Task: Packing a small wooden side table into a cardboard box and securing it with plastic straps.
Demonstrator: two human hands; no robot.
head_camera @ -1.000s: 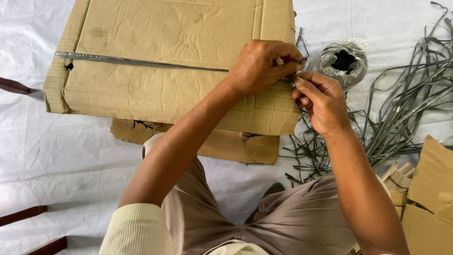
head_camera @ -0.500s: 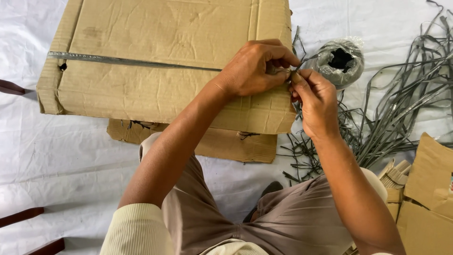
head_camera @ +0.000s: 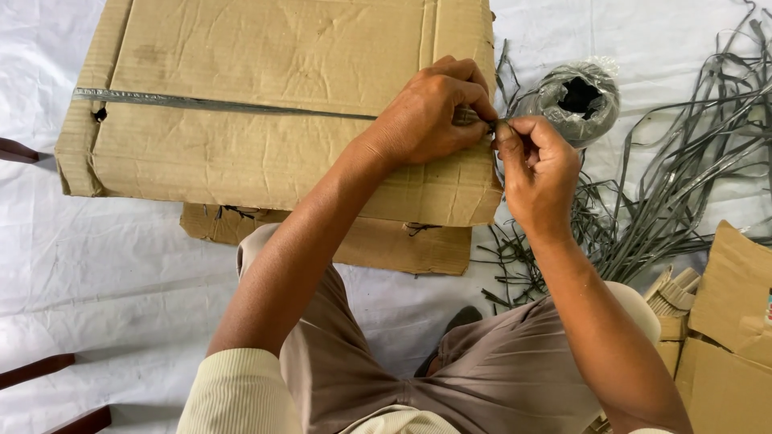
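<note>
A white sheet (head_camera: 96,265) is covering the floor, wrinkling under everything across the frame. A large flat brown cardboard bundle (head_camera: 265,104) is lying in the upper left and centre, resting on a second, smaller cardboard piece (head_camera: 378,245) that is peeking out below its lower edge. A flat grey plastic strap (head_camera: 209,104) is running across the bundle from a small dark hole near its left edge to its right edge.

The left hand (head_camera: 430,116) is resting on the bundle's right edge, its grip closing tightly on the strap's end, fingers curling over it. The right hand (head_camera: 539,173) is sitting just beside it, touching it, thumb and forefinger pinching narrowly on the same strap end where the two hands are meeting.

A roll of grey strap wrapped in clear plastic (head_camera: 579,96) is standing just behind the right hand. A loose tangle of grey strap lengths (head_camera: 683,185) is spreading over the right side, and brown cardboard scraps (head_camera: 724,321) are lying at lower right. Dark wooden furniture legs (head_camera: 48,378) are showing at lower left.
</note>
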